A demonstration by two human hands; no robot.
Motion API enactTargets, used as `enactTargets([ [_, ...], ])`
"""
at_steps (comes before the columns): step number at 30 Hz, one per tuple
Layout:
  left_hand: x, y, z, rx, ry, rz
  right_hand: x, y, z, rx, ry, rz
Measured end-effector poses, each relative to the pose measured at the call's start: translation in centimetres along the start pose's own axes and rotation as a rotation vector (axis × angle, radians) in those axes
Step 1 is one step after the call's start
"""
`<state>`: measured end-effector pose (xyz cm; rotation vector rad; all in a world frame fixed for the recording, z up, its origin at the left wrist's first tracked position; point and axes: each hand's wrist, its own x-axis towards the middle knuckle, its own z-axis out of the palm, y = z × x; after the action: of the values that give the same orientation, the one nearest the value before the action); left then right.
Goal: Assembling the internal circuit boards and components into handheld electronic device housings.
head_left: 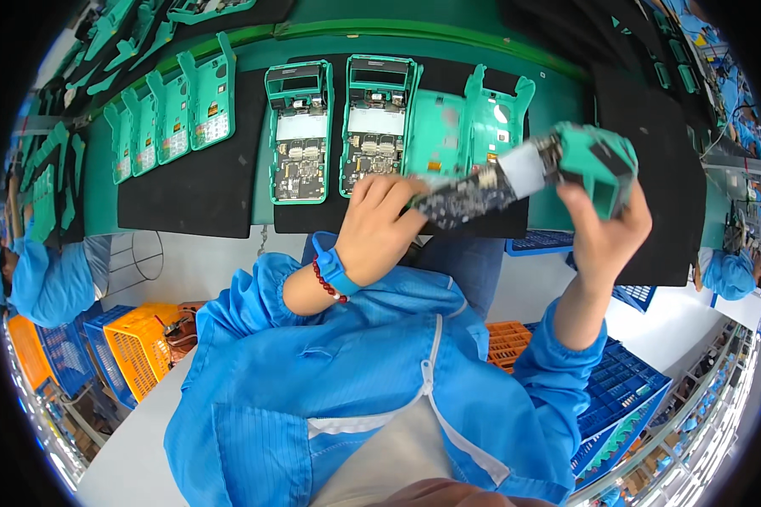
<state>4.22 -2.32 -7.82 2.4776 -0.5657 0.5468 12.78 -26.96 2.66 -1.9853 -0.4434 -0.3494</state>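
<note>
A dark circuit board (462,200) with a white panel and a green plastic head piece (599,165) is held tilted above the bench, blurred by motion. My right hand (607,232) wraps its thumb and fingers around the green head piece. At the other end, my left hand (379,228) has its curled fingers at the board's tip. Just beyond lie a green housing with a circuit board fitted (377,127) and a similar one (300,135) to its left. Bare green shells, one nearer (434,127) and one beside it (490,122), lie partly behind the held board.
Several green shells (211,101) stand in a row on a black mat (186,198) at the left. Another black mat (651,203) covers the bench at the right. Blue crates (621,384) and yellow crates (148,342) stand beside me. Other people in blue sit farther off.
</note>
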Motion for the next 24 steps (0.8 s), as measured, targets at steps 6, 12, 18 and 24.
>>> enactTargets([
  [6, -2.0, 0.4, 0.4, -0.007, 0.165, 0.001, 3.8, 0.5, 3.2, -0.254, -0.238, -0.313],
  [12, -2.1, 0.0, 0.9, -0.01, 0.229, 0.056, 6.0, 0.0, 3.8, -0.335, -0.401, -0.393],
  [18, -2.3, -0.2, 1.1, -0.027, 0.23, 0.058, 5.8, 0.6, 5.4, -0.436, -0.467, -0.472],
  [24, -2.1, -0.5, 0.6, -0.061, 0.154, 0.072, 6.5, 1.9, 6.9, -0.406, -0.508, -0.452],
])
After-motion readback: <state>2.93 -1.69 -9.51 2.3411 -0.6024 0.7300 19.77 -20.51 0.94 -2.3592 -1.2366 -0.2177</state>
